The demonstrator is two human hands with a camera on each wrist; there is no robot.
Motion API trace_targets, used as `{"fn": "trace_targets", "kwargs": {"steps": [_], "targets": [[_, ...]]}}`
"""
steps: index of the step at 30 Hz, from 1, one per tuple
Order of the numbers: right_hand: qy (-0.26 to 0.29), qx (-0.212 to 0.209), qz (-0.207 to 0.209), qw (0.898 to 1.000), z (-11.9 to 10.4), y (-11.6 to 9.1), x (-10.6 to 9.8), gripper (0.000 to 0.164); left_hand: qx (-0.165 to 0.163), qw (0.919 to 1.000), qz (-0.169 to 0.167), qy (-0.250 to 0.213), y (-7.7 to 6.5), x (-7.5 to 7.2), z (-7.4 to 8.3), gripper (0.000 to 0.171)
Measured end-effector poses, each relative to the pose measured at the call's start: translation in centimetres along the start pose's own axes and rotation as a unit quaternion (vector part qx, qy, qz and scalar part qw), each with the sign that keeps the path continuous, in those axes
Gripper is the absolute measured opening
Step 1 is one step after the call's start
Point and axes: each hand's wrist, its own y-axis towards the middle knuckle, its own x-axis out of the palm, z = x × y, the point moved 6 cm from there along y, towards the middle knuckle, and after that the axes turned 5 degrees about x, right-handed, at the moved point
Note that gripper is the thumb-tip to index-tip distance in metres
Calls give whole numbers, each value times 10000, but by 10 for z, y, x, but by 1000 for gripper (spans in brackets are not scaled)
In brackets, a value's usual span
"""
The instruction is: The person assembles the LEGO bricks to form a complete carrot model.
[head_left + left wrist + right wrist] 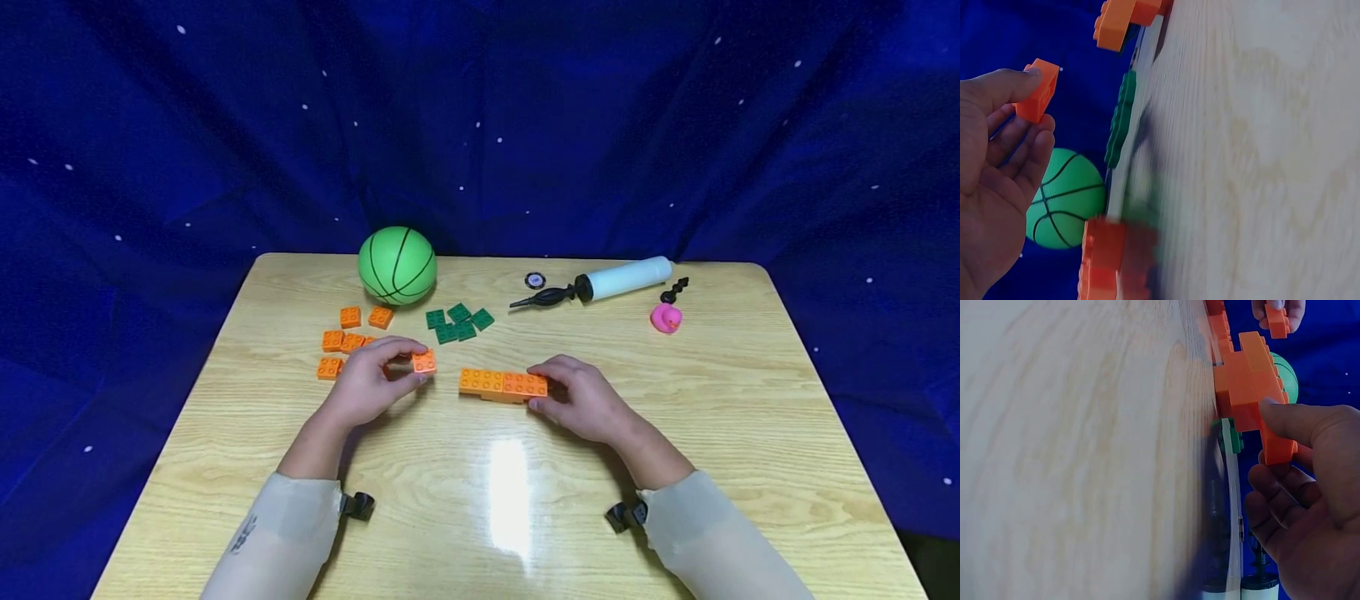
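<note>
My left hand (370, 380) pinches a small square orange toy brick (423, 361) between thumb and fingers, raised off the table. In the left wrist view the brick (1037, 91) is tilted and its hollow underside shows. At the centre of the table, my right hand (583, 398) grips the right end of an assembly of orange bricks (491, 383). In the right wrist view the assembly (1250, 381) has a long upper row over narrower bricks below, with the thumb pressed on its near side. A gap separates the held brick from the assembly.
Several loose orange bricks (330, 367) lie left, partly behind my left hand. Several dark green bricks (447, 332) sit beyond the assembly. A green ball (397, 265), a poker chip (535, 281), a hand pump (626, 278) and a pink rubber duck (665, 318) stand farther back.
</note>
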Motion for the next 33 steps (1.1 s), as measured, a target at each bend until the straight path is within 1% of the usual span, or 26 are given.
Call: {"fn": "trace_targets", "kwargs": {"steps": [4,8,11,14,17,20,25,27,33], "targets": [[-4,1,-36,10000,0,0,0,45,133,9996,-139,-195,4,9,5,31],[-18,-17,-41,10000,0,0,1,45,260,9991,-292,-157,7,18,8,31],[4,-46,-11,10000,-1,0,1,45,452,9982,-368,-171,10,24,11,32],[26,-92,14,10000,-3,0,0,45,713,9964,-395,-232,12,29,16,31],[42,-106,5,9999,-3,1,0,45,852,9947,-462,-354,15,36,18,28],[49,-99,-25,9999,-3,1,1,45,798,9943,-562,-432,17,42,18,27],[61,-108,-37,9999,-3,1,2,45,664,9950,-659,-344,19,47,17,26],[57,-123,-22,9999,-3,1,2,45,609,9949,-710,-380,19,49,16,26],[35,-129,-14,9999,-2,1,2,46,464,9910,-935,-838,20,56,12,29]]}}
